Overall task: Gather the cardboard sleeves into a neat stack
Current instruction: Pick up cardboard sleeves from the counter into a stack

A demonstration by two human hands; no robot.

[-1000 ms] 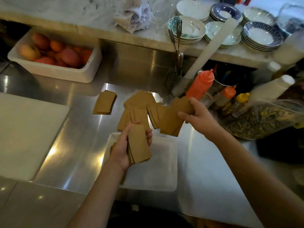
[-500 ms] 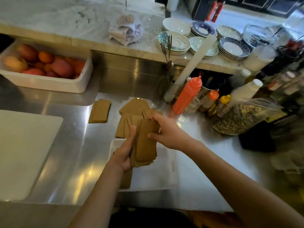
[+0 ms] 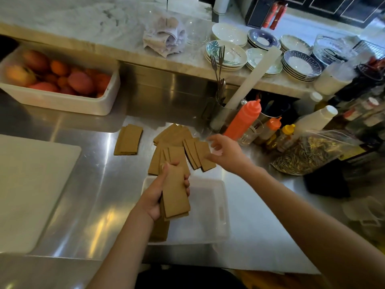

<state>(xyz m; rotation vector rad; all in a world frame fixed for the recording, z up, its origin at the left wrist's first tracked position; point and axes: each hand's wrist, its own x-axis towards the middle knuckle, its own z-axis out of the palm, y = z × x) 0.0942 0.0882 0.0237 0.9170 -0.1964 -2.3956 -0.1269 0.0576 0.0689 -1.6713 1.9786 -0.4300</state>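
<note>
My left hand (image 3: 159, 195) grips a stack of brown cardboard sleeves (image 3: 175, 193) above a white plastic tray (image 3: 208, 207). A few more sleeves lie in the tray under my wrist (image 3: 159, 230). A loose fan of sleeves (image 3: 177, 142) is spread on the steel counter beyond the tray. A small separate pile of sleeves (image 3: 128, 139) lies to the left. My right hand (image 3: 226, 153) hovers with spread fingers and nothing in it, at the right edge of the fan.
A white cutting board (image 3: 29, 190) lies at left. A white bin of fruit (image 3: 60, 80) sits at back left. Squeeze bottles (image 3: 243, 119), a utensil holder (image 3: 218, 109) and a bag of seeds (image 3: 308, 153) crowd the right. Plates (image 3: 227, 55) stand on the marble shelf.
My right hand laid its sleeves onto the stack in my left hand, then let go and moved back out to the loose fan, now with nothing in it.
</note>
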